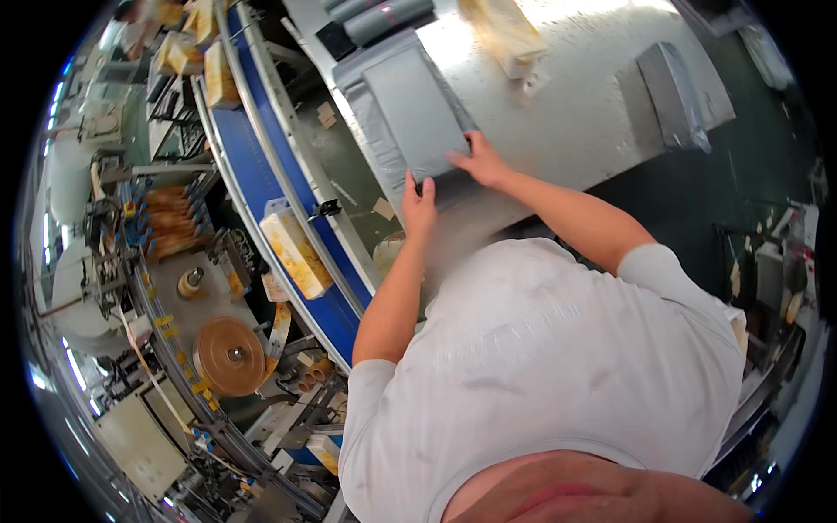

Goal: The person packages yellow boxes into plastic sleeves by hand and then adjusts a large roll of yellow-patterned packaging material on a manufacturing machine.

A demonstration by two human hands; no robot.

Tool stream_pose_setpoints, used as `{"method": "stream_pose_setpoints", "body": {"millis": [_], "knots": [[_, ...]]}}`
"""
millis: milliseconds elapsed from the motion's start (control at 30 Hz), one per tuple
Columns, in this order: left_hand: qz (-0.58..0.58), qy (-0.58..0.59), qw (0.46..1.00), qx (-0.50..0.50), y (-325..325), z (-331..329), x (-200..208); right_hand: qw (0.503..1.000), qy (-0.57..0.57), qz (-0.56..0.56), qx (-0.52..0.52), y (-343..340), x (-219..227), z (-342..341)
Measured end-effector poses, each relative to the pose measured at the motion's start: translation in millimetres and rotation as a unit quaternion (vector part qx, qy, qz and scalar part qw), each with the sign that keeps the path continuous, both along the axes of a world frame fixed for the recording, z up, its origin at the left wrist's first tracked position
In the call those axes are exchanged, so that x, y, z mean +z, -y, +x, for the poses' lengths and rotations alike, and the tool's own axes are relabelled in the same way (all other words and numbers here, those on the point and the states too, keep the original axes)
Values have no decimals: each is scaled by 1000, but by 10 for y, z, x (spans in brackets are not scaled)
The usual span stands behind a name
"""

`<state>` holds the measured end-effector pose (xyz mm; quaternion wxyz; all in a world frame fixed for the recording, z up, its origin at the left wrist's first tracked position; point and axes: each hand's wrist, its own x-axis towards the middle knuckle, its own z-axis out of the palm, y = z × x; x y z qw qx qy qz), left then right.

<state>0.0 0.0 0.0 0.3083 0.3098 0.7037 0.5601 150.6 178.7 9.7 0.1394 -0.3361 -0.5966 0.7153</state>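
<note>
A grey plastic bag point(414, 109) with a flat, rectangular bulge lies on the left part of a metal table point(593, 131). Its near edge is gripped by both hands. My left hand point(419, 206) pinches the near left corner, thumb and index finger pointing away from me. At the near right corner, my right hand point(484, 164) has its thumb on top and its fingers curled around the edge. What fills the bag is hidden by the grey film.
Grey rolls point(384, 19) lie at the table's far left. A blurred yellow-and-white pack point(506, 37) sits at the far middle, and a grey wrapped block point(673, 96) near the right edge. Left of the table runs a blue conveyor point(253, 148) carrying yellow-and-white packs point(296, 254), with machinery beyond.
</note>
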Motion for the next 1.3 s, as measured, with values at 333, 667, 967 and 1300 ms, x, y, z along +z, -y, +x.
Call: {"method": "stream_pose_setpoints", "body": {"millis": [333,667,967,1300], "knots": [[-33,-387,905,-177,-378,90,109,951,79,233,-188,-194,756,2994],[-196,-485,818,-238,-931,189,-161,670,573,413,-228,-2123,581,5185],[-175,-464,840,-220,-1063,451,-248,575,735,342,-108,-2580,956,6394],[-168,-431,872,-162,296,238,45,806,105,579,73,-386,242,907]]}}
